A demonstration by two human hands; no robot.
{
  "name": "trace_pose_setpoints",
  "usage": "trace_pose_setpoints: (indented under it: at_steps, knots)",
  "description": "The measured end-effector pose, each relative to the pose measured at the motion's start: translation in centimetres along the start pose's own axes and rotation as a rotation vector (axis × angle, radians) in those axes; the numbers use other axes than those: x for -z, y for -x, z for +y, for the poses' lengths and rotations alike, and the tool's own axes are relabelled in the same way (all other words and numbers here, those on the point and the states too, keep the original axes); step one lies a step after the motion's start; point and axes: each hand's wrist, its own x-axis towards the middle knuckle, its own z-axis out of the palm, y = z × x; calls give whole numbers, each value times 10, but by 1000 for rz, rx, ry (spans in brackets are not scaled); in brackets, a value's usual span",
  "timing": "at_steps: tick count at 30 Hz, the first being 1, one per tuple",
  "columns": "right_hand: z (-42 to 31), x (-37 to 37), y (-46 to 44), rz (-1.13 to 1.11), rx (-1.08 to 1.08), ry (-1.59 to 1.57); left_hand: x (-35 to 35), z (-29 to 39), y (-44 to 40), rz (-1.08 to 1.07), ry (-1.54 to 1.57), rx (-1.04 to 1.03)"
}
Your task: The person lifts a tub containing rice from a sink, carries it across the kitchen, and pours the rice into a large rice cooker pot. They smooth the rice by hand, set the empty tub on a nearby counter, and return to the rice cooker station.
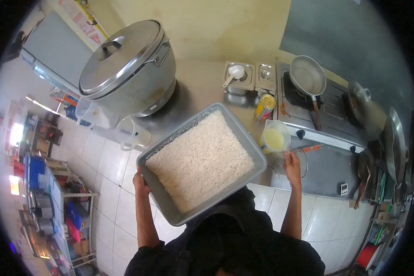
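A grey rectangular tub (258, 162) full of white rice (202, 161) is tilted in front of my body at the counter's edge. My left hand (141, 181) is closed on the tub's left side, its thumb near the rim. To the right of the tub, my right hand (292, 164) grips a clear plastic measuring jug (284, 131) at its near side, where the handle seems to be. Pale yellow liquid (273, 139) shows inside the jug. A yellow and red can (265, 107) stands just behind it.
A large lidded metal rice cooker (129, 69) stands at the back left, with a clear jug (132, 133) beside it. Behind the can are metal containers (246, 85) and a white scoop (236, 72). A stove (329, 108) at right carries a pan (307, 76).
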Motion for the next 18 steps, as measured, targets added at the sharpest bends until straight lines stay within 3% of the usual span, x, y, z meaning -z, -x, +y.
trace_pose_setpoints:
  at_steps: [2,4,7,11,15,18]
  knots:
    - [22,7,8,20,112,93,4,-4,2,-24,18,-29]
    - [6,11,16,20,-51,68,14,-13,-16,-65,80,-33]
    - [18,13,23,85,7,28,8,-15,-17,58,91,9]
    - [16,26,45,209,20,91,-5,-9,25,76,116,5]
    - [16,37,54,188,-34,-10,-1,-23,25,97,136,2]
    - [27,44,55,211,7,161,4,-35,34,54,181,-19]
